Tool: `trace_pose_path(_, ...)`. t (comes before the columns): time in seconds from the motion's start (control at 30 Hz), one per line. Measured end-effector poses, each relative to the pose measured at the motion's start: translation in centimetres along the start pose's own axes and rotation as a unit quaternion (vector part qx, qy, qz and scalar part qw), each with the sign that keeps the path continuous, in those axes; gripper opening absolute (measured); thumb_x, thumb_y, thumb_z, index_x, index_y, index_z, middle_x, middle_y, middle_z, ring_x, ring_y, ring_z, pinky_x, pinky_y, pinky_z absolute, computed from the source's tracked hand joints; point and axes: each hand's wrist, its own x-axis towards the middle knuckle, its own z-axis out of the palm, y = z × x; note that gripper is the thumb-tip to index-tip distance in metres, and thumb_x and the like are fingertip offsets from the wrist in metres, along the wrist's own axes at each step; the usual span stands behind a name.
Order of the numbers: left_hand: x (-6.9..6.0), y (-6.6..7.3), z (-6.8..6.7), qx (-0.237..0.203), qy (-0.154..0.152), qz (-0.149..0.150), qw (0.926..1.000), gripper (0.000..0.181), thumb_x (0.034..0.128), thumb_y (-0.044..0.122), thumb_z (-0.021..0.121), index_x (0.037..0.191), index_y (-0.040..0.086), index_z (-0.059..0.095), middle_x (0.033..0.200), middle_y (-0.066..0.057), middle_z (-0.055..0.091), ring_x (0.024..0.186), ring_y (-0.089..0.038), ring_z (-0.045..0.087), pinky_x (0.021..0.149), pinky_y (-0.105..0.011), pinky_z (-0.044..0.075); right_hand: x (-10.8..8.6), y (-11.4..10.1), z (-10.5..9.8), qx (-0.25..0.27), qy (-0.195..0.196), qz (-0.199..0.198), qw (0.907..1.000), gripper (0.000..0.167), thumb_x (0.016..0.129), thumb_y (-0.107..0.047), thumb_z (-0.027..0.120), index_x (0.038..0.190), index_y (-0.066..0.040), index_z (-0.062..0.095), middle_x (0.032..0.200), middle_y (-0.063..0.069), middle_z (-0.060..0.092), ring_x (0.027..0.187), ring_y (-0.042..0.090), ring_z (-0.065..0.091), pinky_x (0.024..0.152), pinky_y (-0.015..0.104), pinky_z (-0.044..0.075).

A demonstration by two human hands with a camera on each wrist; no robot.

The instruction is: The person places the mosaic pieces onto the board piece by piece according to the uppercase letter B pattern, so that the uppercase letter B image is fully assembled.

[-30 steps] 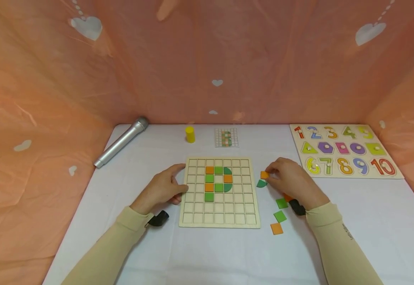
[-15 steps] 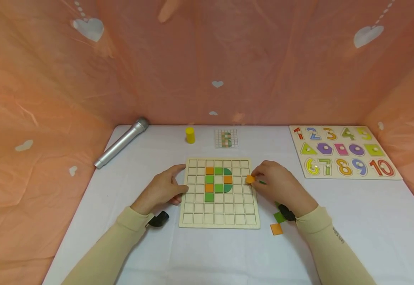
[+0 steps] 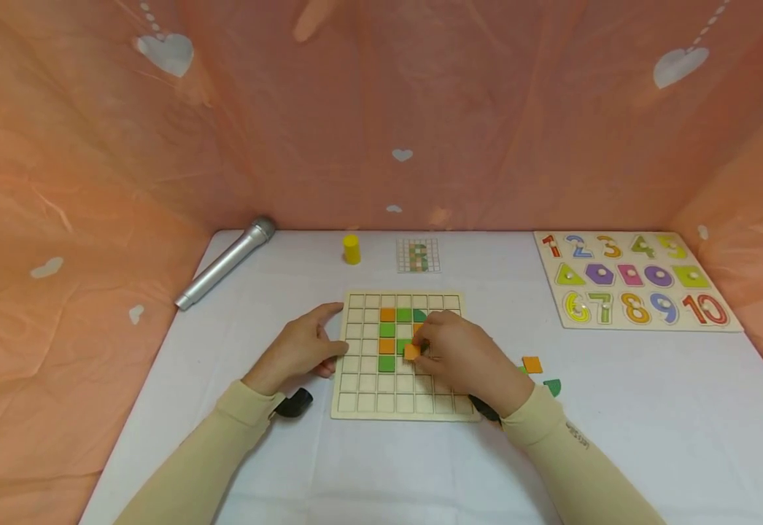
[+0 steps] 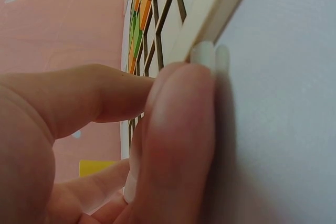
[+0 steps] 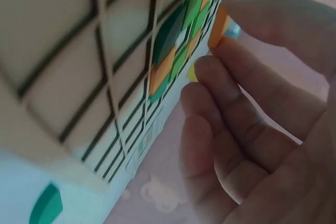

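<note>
A wooden grid board (image 3: 362, 403) lies flat on the table, with green, orange and teal tiles set in it. Thumb and index finger of my left hand (image 3: 297, 343) touch its left edge; in the left wrist view a fingertip (image 4: 181, 108) presses against the board's side. Between the thumb and index finger of my right hand (image 3: 465, 355) is a square orange tile (image 3: 411, 353), held over the board just below a green tile (image 3: 403, 345). The right wrist view shows that orange tile (image 5: 219, 25) at the fingertips. My right hand covers part of the pattern.
Right of the board lie a loose orange tile (image 3: 532, 364) and a teal quarter-round tile (image 3: 553, 386). Behind it are a pattern card (image 3: 419, 256) and a yellow cylinder (image 3: 351, 250). A silver microphone (image 3: 224, 265) is at left, a number puzzle (image 3: 637, 281) at right.
My right hand has carried the orange tile leftward from the loose tiles, past the board's right edge, to the middle of the grid. The left hand stays at the board's left edge.
</note>
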Motion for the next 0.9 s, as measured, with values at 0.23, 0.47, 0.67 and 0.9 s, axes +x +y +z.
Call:
trace_pose_path(0.23, 0.0, 0.2, -0.1, 0.001, -0.003, -0.003, 1.0000, 0.083, 0.0943, 0.012, 0.080, 0.167, 0.020, 0.040, 0.079, -0.012, 0.066, 0.059, -0.019, 0.071, 0.062, -0.032, 0.066, 0.0, -0.8, 1.0, -0.003, 0.002, -0.009, 1.0000, 0.008, 0.089, -0.012, 0.084, 0.097, -0.012, 0.082, 0.094, -0.005, 0.070, 0.093, 0.014, 0.063, 0.077, 0.029, 0.058)
trace_pose_path(0.47, 0.0, 0.1, 0.0, 0.002, -0.004, 0.000, 1.0000, 0.083, 0.0945, 0.012, 0.080, 0.167, 0.020, 0.040, 0.078, -0.011, 0.067, 0.059, -0.018, 0.070, 0.062, -0.032, 0.066, 0.0, -0.9, 1.6, -0.024, 0.006, -0.032, 0.9992, 0.009, 0.088, -0.011, 0.085, 0.097, -0.011, 0.084, 0.093, -0.004, 0.069, 0.091, 0.015, 0.065, 0.075, 0.027, 0.059)
trace_pose_path(0.67, -0.1, 0.1, 0.0, 0.000, -0.005, 0.002, 1.0000, 0.082, 0.0951, 0.012, 0.079, 0.167, 0.021, 0.040, 0.078, -0.011, 0.067, 0.060, -0.018, 0.069, 0.062, -0.030, 0.064, -0.1, -1.0, 1.7, -0.031, 0.010, -0.038, 0.9987, 0.011, 0.087, -0.011, 0.086, 0.098, -0.012, 0.084, 0.093, -0.003, 0.067, 0.089, 0.015, 0.063, 0.074, 0.027, 0.059)
trace_pose_path(0.9, -0.1, 0.1, 0.1, -0.007, -0.004, 0.002, 1.0000, 0.082, 0.0950, 0.011, 0.079, 0.166, 0.021, 0.040, 0.077, -0.010, 0.067, 0.060, -0.017, 0.069, 0.062, -0.029, 0.064, -0.1, -1.0, 1.6, -0.030, 0.013, -0.042, 0.9986, 0.009, 0.087, -0.011, 0.084, 0.097, -0.013, 0.084, 0.094, -0.004, 0.069, 0.088, 0.014, 0.061, 0.074, 0.027, 0.058)
